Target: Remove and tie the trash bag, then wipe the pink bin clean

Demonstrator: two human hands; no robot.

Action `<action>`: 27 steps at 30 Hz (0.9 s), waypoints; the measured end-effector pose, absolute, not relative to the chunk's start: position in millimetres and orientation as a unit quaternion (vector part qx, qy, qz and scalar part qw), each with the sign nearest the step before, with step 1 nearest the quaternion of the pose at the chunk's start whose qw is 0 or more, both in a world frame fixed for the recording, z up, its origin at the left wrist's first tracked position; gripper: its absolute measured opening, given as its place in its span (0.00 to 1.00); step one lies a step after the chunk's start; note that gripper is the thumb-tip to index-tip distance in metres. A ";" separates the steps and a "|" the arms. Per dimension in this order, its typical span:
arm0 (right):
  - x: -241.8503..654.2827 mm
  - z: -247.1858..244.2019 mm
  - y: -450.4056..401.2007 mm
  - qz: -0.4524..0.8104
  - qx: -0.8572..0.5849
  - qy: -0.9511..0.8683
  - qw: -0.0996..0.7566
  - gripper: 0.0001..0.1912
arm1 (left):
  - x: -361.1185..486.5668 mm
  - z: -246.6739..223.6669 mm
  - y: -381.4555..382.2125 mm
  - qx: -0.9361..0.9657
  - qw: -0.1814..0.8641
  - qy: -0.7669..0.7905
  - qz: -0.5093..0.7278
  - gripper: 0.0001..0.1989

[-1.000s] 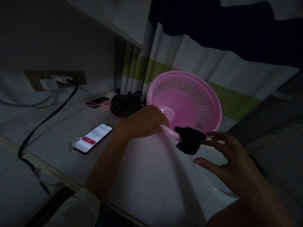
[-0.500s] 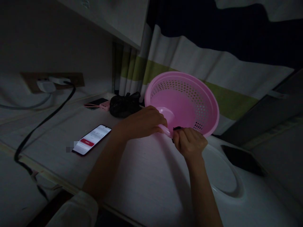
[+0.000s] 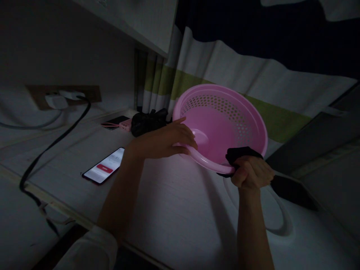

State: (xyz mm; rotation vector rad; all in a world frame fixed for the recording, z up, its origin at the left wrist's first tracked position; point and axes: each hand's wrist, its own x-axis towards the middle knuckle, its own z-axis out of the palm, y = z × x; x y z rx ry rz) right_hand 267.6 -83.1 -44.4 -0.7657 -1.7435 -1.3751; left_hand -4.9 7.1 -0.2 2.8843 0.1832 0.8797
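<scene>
A pink plastic basket with a perforated wall is tilted on its side, its opening facing me. My left hand grips the near left part of the rim, thumb outside and fingers over the edge. At the near right of the rim, my right hand is closed on a black cloth, which is wrapped over the rim, with a bit of it showing below. The hand hides part of the cloth.
A lit phone lies left of my left forearm. Behind it are a pink power bank, a dark phone and a black bag. A white round lid-like object and dark flat object are at right. Cables hang at left.
My right hand has moved right along the rim with the black cloth, and more cloth shows. My left hand has shifted slightly left, its index finger now extended. The basket has shifted slightly right.
</scene>
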 end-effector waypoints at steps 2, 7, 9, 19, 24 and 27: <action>263.1 -42.6 -84.6 -0.547 -0.315 -0.680 0.373 0.09 | -5.9 -2.9 9.1 0.944 0.036 0.080 0.317 0.11; 241.4 -34.3 -87.9 -0.562 -0.359 -0.674 0.318 0.11 | 15.0 -3.6 -12.6 0.941 -0.024 0.090 0.326 0.12; 235.6 -31.9 -88.3 -0.573 -0.365 -0.672 0.295 0.11 | 29.7 -3.4 -24.2 0.949 -0.045 0.071 0.304 0.11; 266.3 -27.7 -97.4 -0.523 -0.370 -0.694 0.327 0.11 | 14.1 -5.5 -6.9 0.947 -0.067 0.127 0.287 0.11; 264.0 -24.6 -102.3 -0.537 -0.369 -0.684 0.328 0.11 | 9.1 -5.7 -7.2 0.931 -0.068 0.163 0.321 0.16; 248.8 -23.0 -101.7 -0.565 -0.374 -0.667 0.311 0.11 | 23.3 -6.4 -19.7 0.939 -0.074 0.133 0.309 0.12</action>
